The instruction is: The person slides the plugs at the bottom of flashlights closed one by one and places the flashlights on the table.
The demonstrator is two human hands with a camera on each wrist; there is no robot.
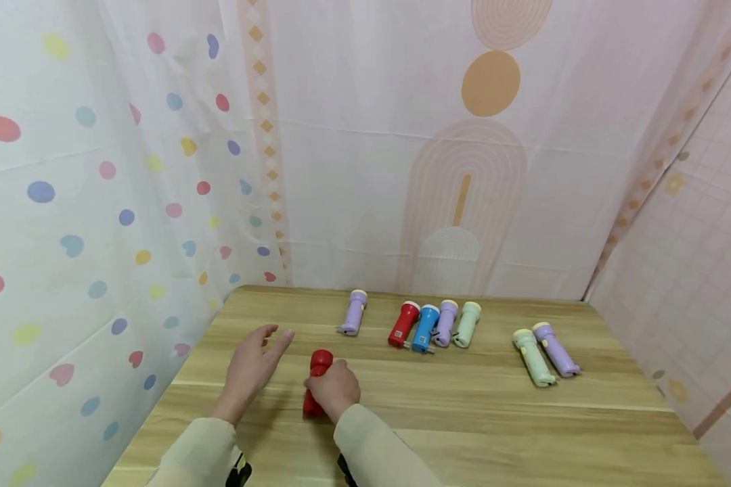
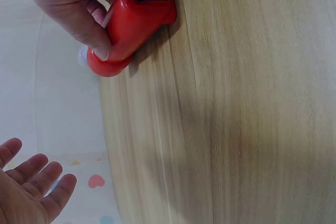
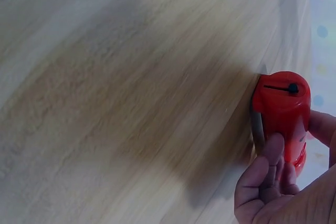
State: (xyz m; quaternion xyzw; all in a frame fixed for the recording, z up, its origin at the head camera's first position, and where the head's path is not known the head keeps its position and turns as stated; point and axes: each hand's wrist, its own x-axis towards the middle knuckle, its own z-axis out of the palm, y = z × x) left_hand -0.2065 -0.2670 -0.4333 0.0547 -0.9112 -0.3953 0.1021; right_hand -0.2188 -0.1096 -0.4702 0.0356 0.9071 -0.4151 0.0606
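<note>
My right hand [image 1: 336, 388] grips a red flashlight [image 1: 321, 358] around its body, over the left part of the wooden table. In the left wrist view the flashlight [image 2: 134, 22] shows its tail end with a black slot, and the thumb lies along its side. The right wrist view has the same flashlight [image 3: 283, 111] pinched between thumb and fingers of the right hand [image 3: 273, 187]. To the left of it, my left hand [image 1: 251, 365] is held above the table, fingers apart and holding nothing; its fingers [image 2: 56, 195] also show in the left wrist view.
A purple flashlight [image 1: 355, 312] lies farther back. Right of it are a red [image 1: 405, 325], a blue [image 1: 426, 328], a purple [image 1: 446, 323] and a pale green flashlight [image 1: 467, 325] in a row. Another green [image 1: 534, 358] and purple flashlight [image 1: 556, 350] lie at the right. Patterned curtains [image 1: 353, 149] hang behind.
</note>
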